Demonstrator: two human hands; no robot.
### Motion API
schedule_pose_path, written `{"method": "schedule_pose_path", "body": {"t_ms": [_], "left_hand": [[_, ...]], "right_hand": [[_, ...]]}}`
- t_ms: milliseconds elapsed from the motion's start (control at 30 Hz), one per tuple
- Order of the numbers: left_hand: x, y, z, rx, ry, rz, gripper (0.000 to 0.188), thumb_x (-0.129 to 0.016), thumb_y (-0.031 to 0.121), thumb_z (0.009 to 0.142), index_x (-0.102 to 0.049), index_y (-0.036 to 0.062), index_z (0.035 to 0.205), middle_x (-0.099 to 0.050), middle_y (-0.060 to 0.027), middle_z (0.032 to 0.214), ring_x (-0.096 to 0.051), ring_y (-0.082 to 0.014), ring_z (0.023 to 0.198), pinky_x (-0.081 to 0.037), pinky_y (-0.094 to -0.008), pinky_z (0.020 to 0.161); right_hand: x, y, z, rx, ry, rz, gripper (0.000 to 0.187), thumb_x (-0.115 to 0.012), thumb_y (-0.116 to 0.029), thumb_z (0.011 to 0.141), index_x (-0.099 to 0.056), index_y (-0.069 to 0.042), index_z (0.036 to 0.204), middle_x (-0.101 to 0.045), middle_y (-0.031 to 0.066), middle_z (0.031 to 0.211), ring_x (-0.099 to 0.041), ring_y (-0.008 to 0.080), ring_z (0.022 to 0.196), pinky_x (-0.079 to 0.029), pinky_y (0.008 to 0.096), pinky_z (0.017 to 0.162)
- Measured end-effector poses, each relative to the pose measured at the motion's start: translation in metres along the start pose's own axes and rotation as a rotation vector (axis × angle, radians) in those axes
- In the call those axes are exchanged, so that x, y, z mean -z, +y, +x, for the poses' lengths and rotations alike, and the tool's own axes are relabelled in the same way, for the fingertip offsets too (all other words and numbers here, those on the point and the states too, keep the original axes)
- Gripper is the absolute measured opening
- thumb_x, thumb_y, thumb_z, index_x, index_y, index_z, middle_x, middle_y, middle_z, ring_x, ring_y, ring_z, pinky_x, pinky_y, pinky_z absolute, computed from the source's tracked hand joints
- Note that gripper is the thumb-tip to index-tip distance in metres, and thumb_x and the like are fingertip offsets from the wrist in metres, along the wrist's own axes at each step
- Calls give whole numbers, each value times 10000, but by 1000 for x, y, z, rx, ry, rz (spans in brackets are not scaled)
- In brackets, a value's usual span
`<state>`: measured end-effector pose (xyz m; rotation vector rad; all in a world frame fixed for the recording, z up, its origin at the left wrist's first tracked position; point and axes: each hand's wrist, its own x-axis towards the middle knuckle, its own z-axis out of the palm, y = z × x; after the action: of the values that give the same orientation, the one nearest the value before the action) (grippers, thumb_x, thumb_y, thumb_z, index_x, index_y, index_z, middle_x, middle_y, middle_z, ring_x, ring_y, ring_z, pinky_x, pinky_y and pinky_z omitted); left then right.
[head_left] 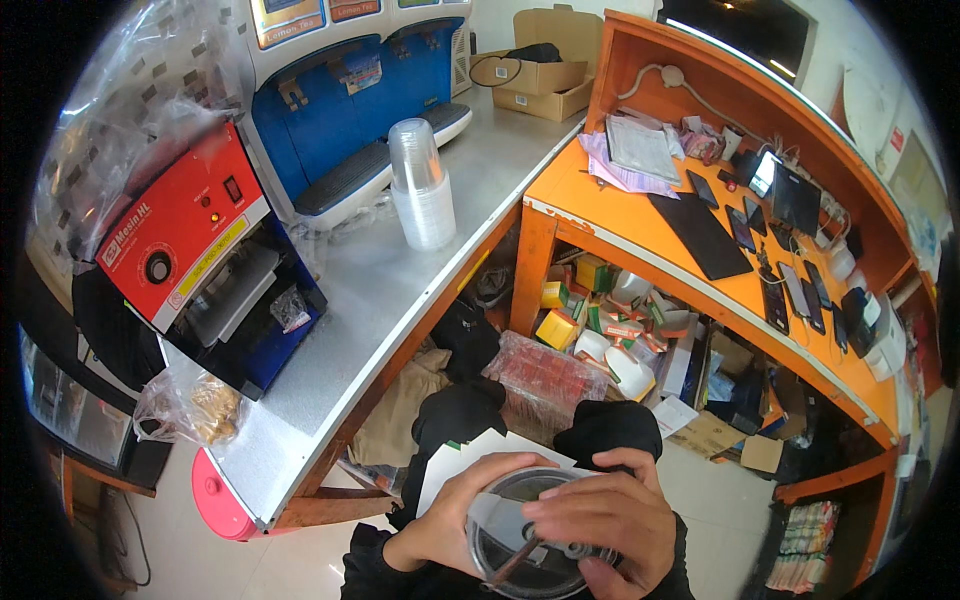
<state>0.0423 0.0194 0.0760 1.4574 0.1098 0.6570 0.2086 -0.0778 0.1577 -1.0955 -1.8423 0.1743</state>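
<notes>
Low in front of me, over my lap, I hold a round, clear-rimmed container (500, 545) with a dark inside. A narrow brownish strip crosses its top, and I cannot make out its exact kind. My left hand (455, 510) is wrapped round its left side. From the right, my right hand (615, 520) reaches across the top, its fingers bent over the face and the thumb at the near rim. White sheets or card (455, 468) lie on my lap just beyond the container, partly hidden by my hands.
On the metal counter (375, 330) at left stand a red-and-blue machine (180, 225), stacked clear cups (425, 215) and a drink dispenser (320, 130). An orange desk (600, 205) at right holds phones and papers. Packaging (610, 330) is heaped beneath it; a pink bin (212, 500) stands low left.
</notes>
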Motion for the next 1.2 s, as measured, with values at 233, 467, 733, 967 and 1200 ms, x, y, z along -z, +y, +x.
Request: {"method": "schedule_pose_path", "body": {"t_ms": [233, 467, 733, 967, 1200], "left_hand": [[-6, 4, 2, -51, 27, 188, 1008, -857, 313, 512, -338, 62, 1338, -491, -192, 1241, -501, -341, 1125, -387, -421, 933], [-9, 9, 3, 267, 127, -188, 448, -522, 191, 877, -381, 40, 1274, -481, -234, 1185, -503, -313, 1103, -419, -420, 935], [-12, 17, 15, -305, 20, 426, 376, -409, 188, 939, -305, 185, 1300, -544, -222, 1144, -538, -315, 1063, -389, -423, 921], [-11, 21, 17, -335, 60, 458, 321, -421, 176, 932, -343, 188, 1243, -558, -220, 1129, -554, -337, 1044, -380, -437, 909], [-12, 18, 15, -318, 27, 442, 338, -436, 187, 927, -329, 198, 1247, -531, -227, 1163, -546, -338, 1056, -377, -440, 912]], "right_hand": [[15, -19, 9, -76, -154, -89, 258, -669, -235, 723, -693, -149, 965, -627, 15, 881, -587, 204, 865, -337, 415, 892], [13, -21, 6, 89, -95, -81, 268, -677, -225, 712, -707, -138, 963, -622, 10, 836, -587, 178, 828, -377, 396, 825], [11, -21, 5, 160, -40, -75, 242, -648, -230, 731, -712, -127, 941, -629, 21, 858, -586, 189, 813, -376, 404, 826], [8, -18, 3, 153, -37, -25, 221, -669, -239, 726, -716, -145, 921, -632, 19, 868, -589, 186, 828, -363, 404, 846], [10, -16, 5, 134, -74, 32, 219, -667, -248, 746, -712, -118, 917, -620, 89, 988, -573, 253, 959, -361, 445, 898]]}}
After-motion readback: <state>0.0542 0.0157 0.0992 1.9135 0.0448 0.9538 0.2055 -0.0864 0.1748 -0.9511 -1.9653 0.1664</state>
